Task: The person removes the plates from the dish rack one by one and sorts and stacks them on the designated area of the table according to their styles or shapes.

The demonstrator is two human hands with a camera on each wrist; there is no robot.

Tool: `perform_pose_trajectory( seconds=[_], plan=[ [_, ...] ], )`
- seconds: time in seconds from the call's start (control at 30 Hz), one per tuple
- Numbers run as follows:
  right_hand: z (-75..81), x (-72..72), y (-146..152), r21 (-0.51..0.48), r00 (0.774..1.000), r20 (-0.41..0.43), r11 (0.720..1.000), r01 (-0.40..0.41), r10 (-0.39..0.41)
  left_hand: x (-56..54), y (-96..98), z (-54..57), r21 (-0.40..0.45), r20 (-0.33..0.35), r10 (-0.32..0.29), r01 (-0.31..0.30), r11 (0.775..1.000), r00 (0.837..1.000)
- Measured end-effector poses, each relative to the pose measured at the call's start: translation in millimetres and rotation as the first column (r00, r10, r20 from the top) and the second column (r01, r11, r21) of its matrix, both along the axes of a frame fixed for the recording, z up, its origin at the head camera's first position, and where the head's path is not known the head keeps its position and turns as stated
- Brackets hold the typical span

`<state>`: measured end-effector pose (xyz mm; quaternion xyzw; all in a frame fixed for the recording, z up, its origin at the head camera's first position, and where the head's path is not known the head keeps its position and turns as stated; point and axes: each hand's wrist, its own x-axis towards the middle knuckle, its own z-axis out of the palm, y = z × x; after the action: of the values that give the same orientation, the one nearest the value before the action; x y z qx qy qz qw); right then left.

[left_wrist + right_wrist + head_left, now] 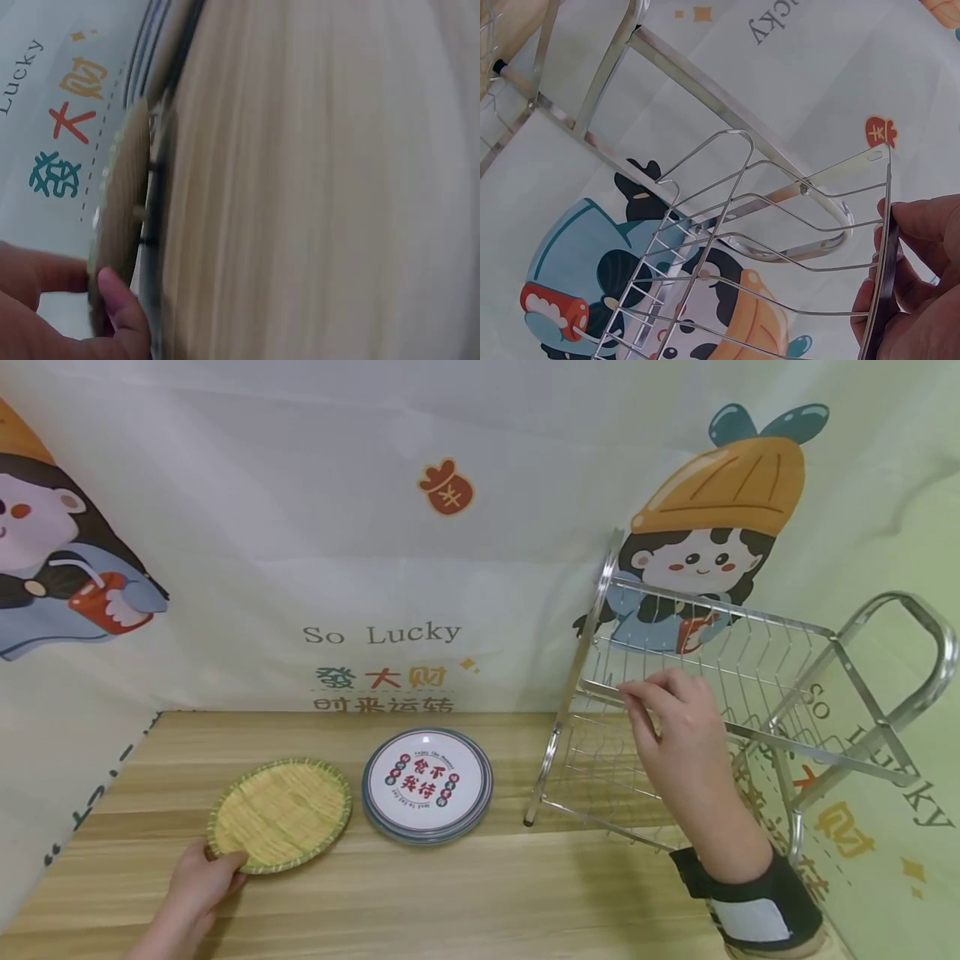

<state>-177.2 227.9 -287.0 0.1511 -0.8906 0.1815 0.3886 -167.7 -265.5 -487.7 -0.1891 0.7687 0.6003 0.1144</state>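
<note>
My left hand (201,878) pinches the near left rim of a round woven bamboo tray (285,814) with a green-bound edge. The left wrist view shows that tray (124,195) nearly edge-on, thumb on one face and fingers on the other. On the right, a two-tier metal dish rack (552,752) stands with bare shelves. My right hand (678,735) is at its upper tier. In the right wrist view, the fingers (922,225) curl round the flat metal rail (877,307) at the shelf's edge.
A short stack of white plates (427,785) with blue rims and red lettering lies between tray and rack. Behind the wooden tabletop (480,893) hangs a printed cloth (360,543), which also runs along both sides. A looped metal handle (933,635) juts from the rack's right end.
</note>
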Motion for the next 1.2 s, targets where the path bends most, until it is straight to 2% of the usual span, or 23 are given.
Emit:
perform_pose_trajectory(
  seconds=[0.07,0.13,0.3,0.37,0.53,0.63,0.77,0.93,1.03,1.13,1.2],
  plan=[
    [0.0,-0.3,0.2,0.001,1.0,-0.002,1.0,-0.001,0.001,-1.4,-4.6,-1.0,-0.123,0.003,-0.056,0.055,0.991,0.998],
    [0.1,-0.7,0.1,0.002,1.0,0.0,1.0,-0.002,0.002,-2.9,-8.8,-0.9,-0.236,0.008,-0.115,0.114,0.965,0.993],
    [-0.6,-0.3,-1.1,0.009,1.0,0.017,1.0,0.0,0.0,-4.5,-14.2,2.9,-0.443,0.055,-0.221,0.222,0.869,0.974],
    [-0.7,0.0,-1.5,0.01,1.0,0.02,1.0,0.0,0.0,-4.3,-14.7,4.0,-0.477,0.066,-0.239,0.241,0.845,0.969],
    [-0.5,-0.7,-1.4,0.01,1.0,0.007,1.0,-0.004,0.004,-4.3,-14.2,4.6,-0.509,0.057,-0.236,0.232,0.829,0.97],
    [-0.9,-1.0,-0.8,0.011,1.0,0.001,1.0,-0.002,0.002,-5.7,-14.5,5.5,-0.505,0.06,-0.239,0.236,0.83,0.969],
    [-0.9,-0.8,-0.4,0.013,1.0,-0.004,1.0,-0.002,0.002,-6.7,-15.4,4.8,-0.482,0.049,-0.22,0.216,0.849,0.974],
    [-0.2,-0.2,-0.9,0.013,1.0,0.004,1.0,0.001,-0.001,-5.2,-16.4,3.3,-0.482,0.032,-0.188,0.18,0.858,0.982],
    [-0.4,0.9,-1.6,0.006,1.0,0.02,1.0,0.005,-0.005,-3.7,-14.3,5.3,-0.491,-0.019,-0.139,0.112,0.864,0.99],
    [-0.7,2.0,-2.3,-0.003,0.999,0.037,1.0,0.008,-0.008,-3.9,-9.7,11.7,-0.527,-0.089,-0.072,0.014,0.85,0.993],
    [-0.5,2.8,-2.3,-0.007,0.999,0.047,1.0,0.007,-0.007,-4.1,-4.9,19.0,-0.539,-0.144,-0.039,-0.045,0.841,0.989]
  ],
)
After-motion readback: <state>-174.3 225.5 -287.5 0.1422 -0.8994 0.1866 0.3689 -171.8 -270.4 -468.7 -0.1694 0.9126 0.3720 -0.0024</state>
